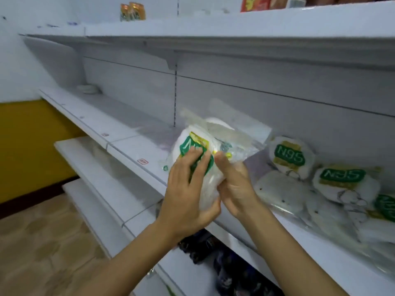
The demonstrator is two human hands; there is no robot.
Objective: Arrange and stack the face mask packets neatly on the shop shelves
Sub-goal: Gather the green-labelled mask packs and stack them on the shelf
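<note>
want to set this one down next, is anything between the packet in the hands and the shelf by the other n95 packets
Nothing visible blocks it. The held packet, gripped by left hand and right hand, hangs above bare shelf, left of the leaning packet.

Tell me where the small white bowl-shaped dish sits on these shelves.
In the head view the small white bowl-shaped dish sits far left at the back of the middle white shelf, well away from the N95 mask packets on the right.
</note>
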